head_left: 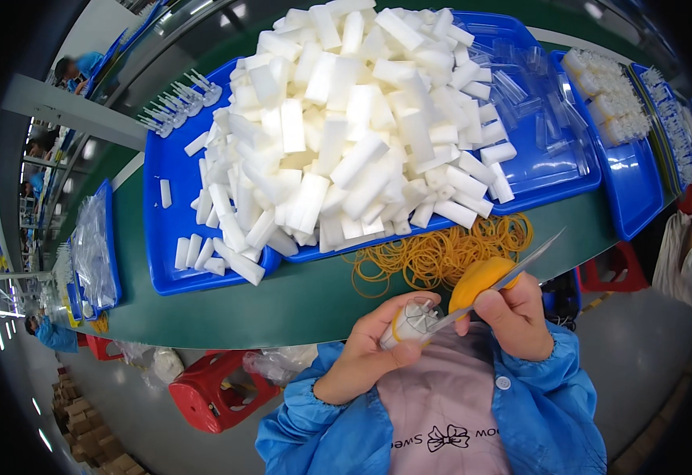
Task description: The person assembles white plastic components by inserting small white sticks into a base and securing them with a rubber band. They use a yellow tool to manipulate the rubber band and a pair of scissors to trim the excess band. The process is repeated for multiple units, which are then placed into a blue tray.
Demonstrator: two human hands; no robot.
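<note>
Close to my chest, my left hand is closed round a short white cylindrical bundle. A yellow rubber band circles the bundle, and pale pieces with thin dark lines show at its upper end. My right hand grips a slim metal tool between thumb and fingers. One end of the tool touches or nearly touches the bundle's top; the other tapers to a point at the upper right. A glossy orange-yellow rounded piece lies against the tool by my right fingers; I cannot tell its kind.
Beyond my hands, loose yellow rubber bands lie on the green table. White foam blocks are heaped over blue trays. Clear plastic tubes fill the right tray's side. A red stool stands at left.
</note>
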